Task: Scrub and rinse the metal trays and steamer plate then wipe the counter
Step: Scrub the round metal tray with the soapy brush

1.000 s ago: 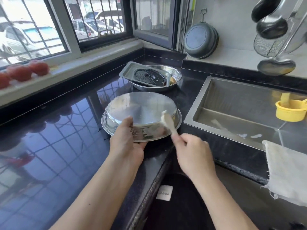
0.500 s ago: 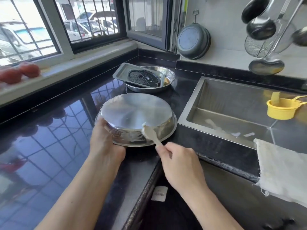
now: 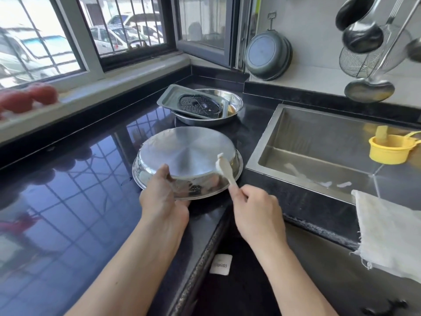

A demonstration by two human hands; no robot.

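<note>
A round metal tray (image 3: 182, 151) lies upside down on the black counter (image 3: 68, 213). My left hand (image 3: 163, 195) grips its near rim, thumb on the side wall. My right hand (image 3: 255, 208) holds a small white brush (image 3: 224, 168), whose head touches the tray's right side. Behind, a rectangular metal tray (image 3: 167, 99) holding a dark perforated steamer plate (image 3: 200, 104) leans inside a round metal basin (image 3: 234, 103).
A steel sink (image 3: 319, 142) is set into the counter on the right, with a yellow cup (image 3: 389, 150) at its far side. A white cloth (image 3: 387, 231) hangs over the sink's front edge. Ladles, a strainer and a dark pan (image 3: 268, 55) hang on the wall. Tomatoes (image 3: 27, 99) sit on the windowsill.
My left hand slid along the tray's near rim from the left side toward the front. The brush moved right and up along the tray's side.
</note>
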